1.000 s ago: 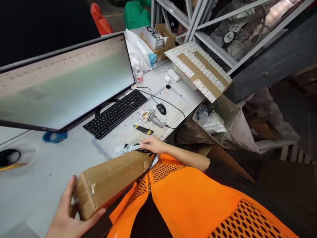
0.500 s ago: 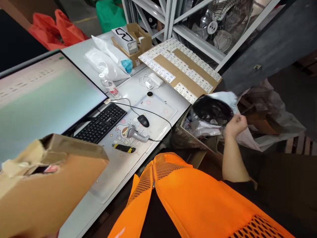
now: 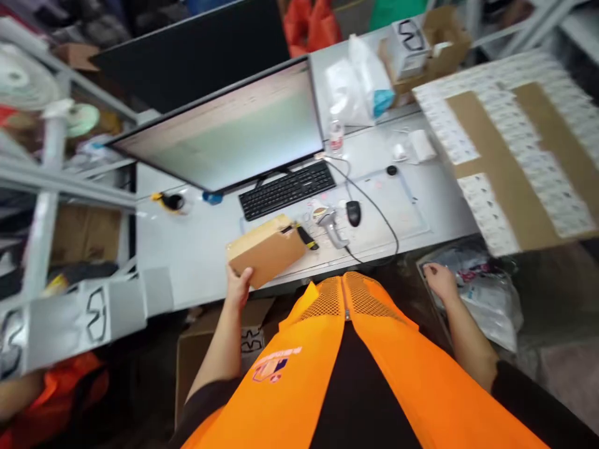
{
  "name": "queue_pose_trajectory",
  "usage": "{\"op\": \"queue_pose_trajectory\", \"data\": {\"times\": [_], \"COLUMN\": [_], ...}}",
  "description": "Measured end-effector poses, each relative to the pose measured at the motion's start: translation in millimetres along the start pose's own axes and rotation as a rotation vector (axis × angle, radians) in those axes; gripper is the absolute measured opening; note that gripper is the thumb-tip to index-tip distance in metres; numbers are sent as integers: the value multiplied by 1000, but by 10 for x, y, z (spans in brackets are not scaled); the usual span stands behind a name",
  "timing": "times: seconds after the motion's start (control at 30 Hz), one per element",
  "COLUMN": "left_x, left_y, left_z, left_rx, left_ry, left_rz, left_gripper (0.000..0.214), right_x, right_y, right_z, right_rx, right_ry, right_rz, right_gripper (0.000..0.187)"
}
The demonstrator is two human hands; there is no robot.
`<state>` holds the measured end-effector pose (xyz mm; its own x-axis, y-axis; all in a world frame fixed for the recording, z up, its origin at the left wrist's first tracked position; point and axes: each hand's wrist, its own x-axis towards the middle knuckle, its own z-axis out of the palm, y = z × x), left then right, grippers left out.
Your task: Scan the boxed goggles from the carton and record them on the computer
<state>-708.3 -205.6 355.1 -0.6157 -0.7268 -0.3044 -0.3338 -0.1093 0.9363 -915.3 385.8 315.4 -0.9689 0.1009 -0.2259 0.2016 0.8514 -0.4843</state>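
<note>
My left hand [image 3: 239, 285] grips the lower left end of a brown cardboard box [image 3: 271, 257], thumb on its front face. The box is tilted at the desk's front edge; I cannot tell whether it touches the desk. A black and yellow box cutter [image 3: 307, 237] lies right beside its right end. My right hand [image 3: 440, 280], fingers curled in a loose fist with nothing visible in them, is over the left side of an open container of clear plastic bags [image 3: 486, 299], right of the desk. A grey barcode scanner [image 3: 331, 228] and a black mouse [image 3: 353, 213] lie between the hands.
Behind the box stand a keyboard [image 3: 287, 189] and a monitor [image 3: 234, 134]. A cardboard sheet of labels [image 3: 519, 156] juts over the desk's right end. White bags [image 3: 355, 87] and a bottle [image 3: 336, 137] are farther back. Another person's arm [image 3: 21, 396] shows at lower left.
My view has swung left. The cardboard box has gone from close in front of me down to the desk edge. The black item at my right hand is no longer visible there.
</note>
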Motion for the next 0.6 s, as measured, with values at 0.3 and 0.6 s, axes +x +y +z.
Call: {"op": "queue_pose_trajectory", "data": {"times": [0.3,0.6], "left_x": [117,186], "left_y": [-854,-704], "left_z": [-1053,-1295], "left_rx": [351,659], "left_ry": [-299,-414], "left_rz": [-41,296], "left_gripper": [142,130], "right_x": [-298,-1156], "right_y": [-2753,-3499], "right_z": [1348,2267], "right_rx": [249,192], "right_ry": [-471,-470], "right_rz": [-584,-770], "right_gripper": [37,51]}}
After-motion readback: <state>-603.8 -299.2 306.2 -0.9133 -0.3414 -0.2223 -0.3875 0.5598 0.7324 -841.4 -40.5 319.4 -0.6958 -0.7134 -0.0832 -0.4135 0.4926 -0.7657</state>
